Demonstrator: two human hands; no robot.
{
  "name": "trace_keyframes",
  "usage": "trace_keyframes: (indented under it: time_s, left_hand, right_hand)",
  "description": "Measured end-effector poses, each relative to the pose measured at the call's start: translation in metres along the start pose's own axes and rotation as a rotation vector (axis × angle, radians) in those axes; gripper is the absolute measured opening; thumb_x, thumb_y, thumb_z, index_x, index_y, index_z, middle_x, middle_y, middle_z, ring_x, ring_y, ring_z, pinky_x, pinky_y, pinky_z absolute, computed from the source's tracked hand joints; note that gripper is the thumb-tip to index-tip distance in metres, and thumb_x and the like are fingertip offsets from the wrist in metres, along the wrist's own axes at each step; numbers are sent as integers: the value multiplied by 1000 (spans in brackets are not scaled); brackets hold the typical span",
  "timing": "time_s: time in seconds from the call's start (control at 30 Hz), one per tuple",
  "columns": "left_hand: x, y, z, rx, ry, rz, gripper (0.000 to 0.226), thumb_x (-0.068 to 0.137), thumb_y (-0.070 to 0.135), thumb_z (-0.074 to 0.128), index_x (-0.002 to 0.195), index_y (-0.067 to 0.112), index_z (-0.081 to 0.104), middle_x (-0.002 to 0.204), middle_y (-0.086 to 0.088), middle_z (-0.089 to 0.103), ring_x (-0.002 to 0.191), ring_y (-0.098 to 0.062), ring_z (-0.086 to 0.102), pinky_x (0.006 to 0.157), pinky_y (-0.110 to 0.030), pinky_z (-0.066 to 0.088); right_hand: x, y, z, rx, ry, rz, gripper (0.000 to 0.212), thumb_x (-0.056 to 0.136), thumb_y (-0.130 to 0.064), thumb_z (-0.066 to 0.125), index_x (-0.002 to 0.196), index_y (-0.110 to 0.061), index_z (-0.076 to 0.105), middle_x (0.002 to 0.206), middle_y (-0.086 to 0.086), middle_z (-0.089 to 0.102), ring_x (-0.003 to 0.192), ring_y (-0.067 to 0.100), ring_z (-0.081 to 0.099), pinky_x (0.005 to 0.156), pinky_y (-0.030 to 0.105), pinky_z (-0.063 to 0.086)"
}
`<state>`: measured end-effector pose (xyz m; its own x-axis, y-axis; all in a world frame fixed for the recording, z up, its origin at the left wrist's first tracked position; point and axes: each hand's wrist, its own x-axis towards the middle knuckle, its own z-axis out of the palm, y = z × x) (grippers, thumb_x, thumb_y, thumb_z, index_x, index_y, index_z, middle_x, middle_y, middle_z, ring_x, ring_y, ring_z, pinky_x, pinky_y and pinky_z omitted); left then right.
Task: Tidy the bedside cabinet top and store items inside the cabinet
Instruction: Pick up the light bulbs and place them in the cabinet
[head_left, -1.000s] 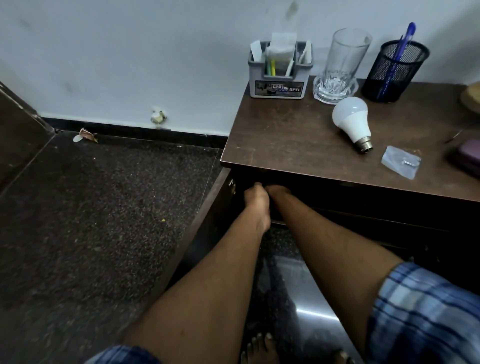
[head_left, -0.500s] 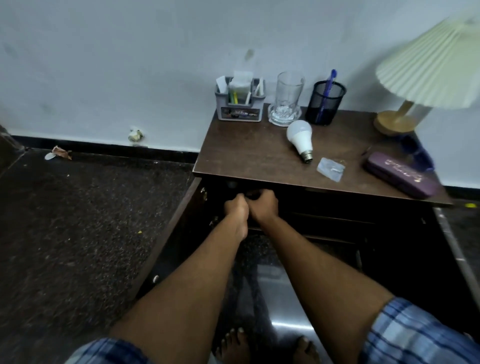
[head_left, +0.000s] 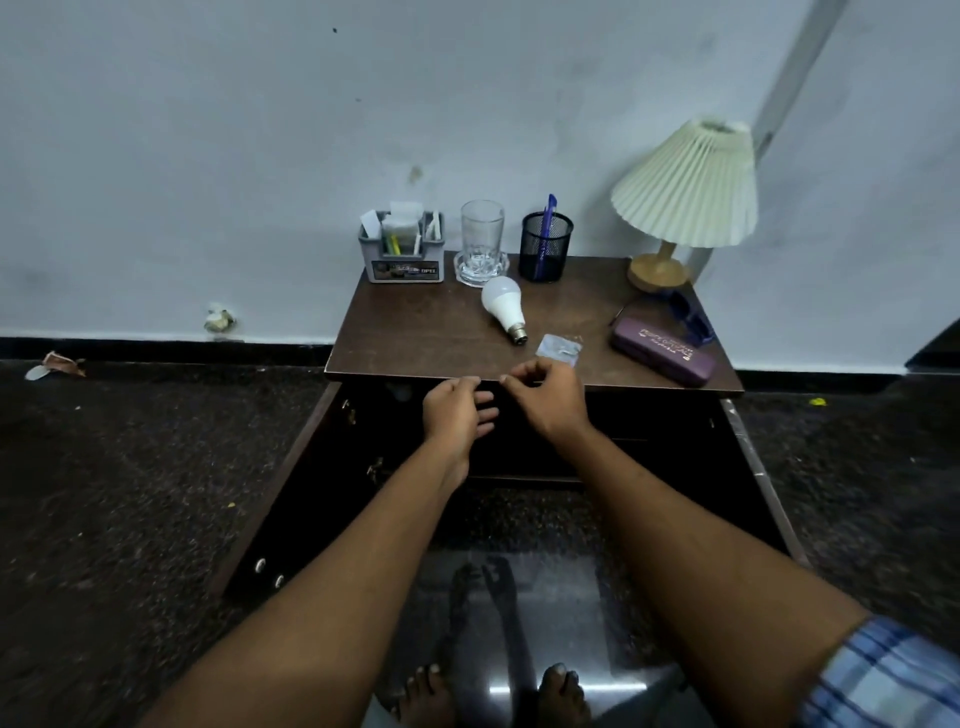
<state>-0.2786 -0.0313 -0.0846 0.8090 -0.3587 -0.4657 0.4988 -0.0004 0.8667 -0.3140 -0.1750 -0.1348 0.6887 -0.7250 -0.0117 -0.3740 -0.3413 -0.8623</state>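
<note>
With both cabinet doors open, the white LED bulb (head_left: 503, 305), small clear packet (head_left: 560, 349) and purple case (head_left: 662, 357) remain on the dark wooden cabinet top (head_left: 415, 332), both hands (head_left: 457, 410) (head_left: 545, 397) seemingly released, empty.

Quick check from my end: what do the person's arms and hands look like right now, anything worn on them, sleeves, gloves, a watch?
Both hands are bare: the left hand and right hand show no gloves, rings or watch that I can make out. Forearms are uncovered too. The only clothing visible is a short sleeve in a blue and white check on the right upper arm, at the frame's lower right corner.
</note>
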Motion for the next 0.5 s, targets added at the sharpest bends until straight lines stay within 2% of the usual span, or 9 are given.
trace_keyframes:
  time_s: [0.1,0.17,0.3,0.4,0.5]
  left_hand:
    - [3,8,10,-71,-29,34,19,101,18,47,113,12,60,100,-12,67,84,-25,67,74,-31,54]
    - [7,9,16,-111,-46,49,18,101,17,48,114,10,59,103,-13,66,92,-28,67,78,-29,53]
    - [23,11,26,-137,-45,80,16,101,15,49,111,11,61,108,-13,65,102,-27,64,81,-25,50]
    - [36,11,29,-125,-27,116,15,99,9,50,98,16,63,98,-8,64,95,-23,60,75,-19,48]
    - [48,10,26,-135,-22,154,15,96,5,52,97,15,63,91,-6,61,84,-17,57,67,-15,47]
  right_hand:
    - [-11,-26,-27,21,58,-17,17,80,-32,79,87,-18,71,78,-11,70,70,1,64,69,14,50]
    - [-8,-35,-36,7,101,-23,16,80,-28,81,87,-18,70,78,-12,68,67,-1,61,64,9,43]
    - [8,-43,-38,-36,148,-26,28,77,-31,84,97,-16,71,88,-5,71,78,9,65,70,19,47]
    - [22,-50,-30,-59,165,-27,34,74,-32,86,99,-14,70,91,-2,71,83,13,67,72,22,49]
    - [36,-56,-21,-101,195,-35,44,70,-37,88,103,-15,69,98,0,72,92,17,68,85,31,53]
